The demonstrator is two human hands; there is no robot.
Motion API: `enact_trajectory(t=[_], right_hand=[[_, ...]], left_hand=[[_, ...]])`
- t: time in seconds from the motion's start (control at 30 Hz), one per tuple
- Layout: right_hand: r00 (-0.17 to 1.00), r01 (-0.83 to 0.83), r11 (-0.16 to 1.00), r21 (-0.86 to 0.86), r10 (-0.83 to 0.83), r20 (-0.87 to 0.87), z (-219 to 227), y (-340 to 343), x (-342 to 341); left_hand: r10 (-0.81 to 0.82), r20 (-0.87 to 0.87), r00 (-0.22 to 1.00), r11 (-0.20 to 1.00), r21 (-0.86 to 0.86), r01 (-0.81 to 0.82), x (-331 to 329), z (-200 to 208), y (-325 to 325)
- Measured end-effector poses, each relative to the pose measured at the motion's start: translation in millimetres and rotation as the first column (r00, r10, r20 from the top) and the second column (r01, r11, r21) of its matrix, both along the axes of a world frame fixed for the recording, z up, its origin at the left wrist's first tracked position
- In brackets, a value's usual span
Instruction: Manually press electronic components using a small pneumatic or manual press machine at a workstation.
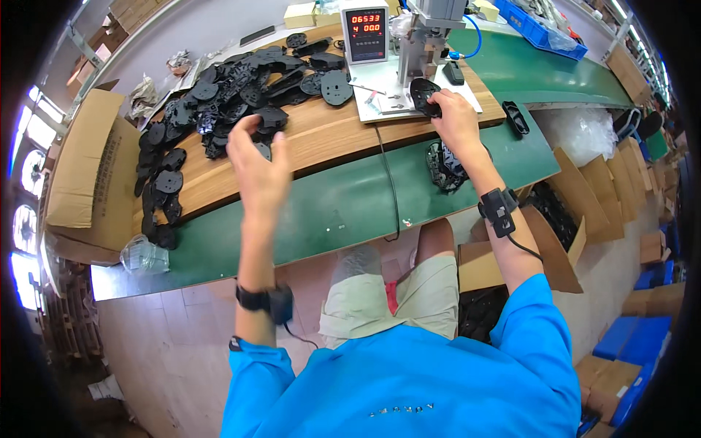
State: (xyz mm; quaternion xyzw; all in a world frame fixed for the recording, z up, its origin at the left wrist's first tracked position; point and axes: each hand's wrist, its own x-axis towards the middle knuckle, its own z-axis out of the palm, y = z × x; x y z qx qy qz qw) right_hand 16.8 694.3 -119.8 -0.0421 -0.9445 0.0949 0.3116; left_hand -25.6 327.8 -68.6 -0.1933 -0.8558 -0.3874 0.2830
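A black plastic shell (422, 96) stands tilted over the white base plate (370, 111) of a bench press (419, 58), just in front of the press column. The right hand (456, 120) grips the shell by its right edge between thumb and fingers; whether the shell touches the plate cannot be told. The left hand (261, 164), well apart from the right and slightly blurred, is open with fingers parted, at the near right edge of a heap of black plastic shells (226, 95); contact with the heap cannot be told.

The heap covers the left of a wood-grain board (321, 142), which also carries the press. Left of the column stands a white counter box (365, 52) with red lit digits; a blue air hose (480, 38) curves on the right. The board lies on a green table (328, 212). On its near right, partly behind the right forearm, sit more black parts (444, 168), with a black oval tray-like part (515, 119) farther right. A blue crate (544, 31) stands far right, and a cardboard box (84, 168) is at the left end, beside a clear plastic container (144, 255).
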Motion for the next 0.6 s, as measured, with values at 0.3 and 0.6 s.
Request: enact_trajectory(t=[0.3,0.6], right_hand=[[0.999,0.005,0.999,-0.032,-0.006,-0.051,0,-9,-3],[0.997,0.006,0.999,-0.037,-0.009,-0.082,-1,-11,-4]], left_hand=[[0.242,0.369,0.897,0.908,-0.412,-0.075,-104,-67,-92],[0.162,0.258,0.953,0.984,-0.119,-0.135,-61,-22,-82]])
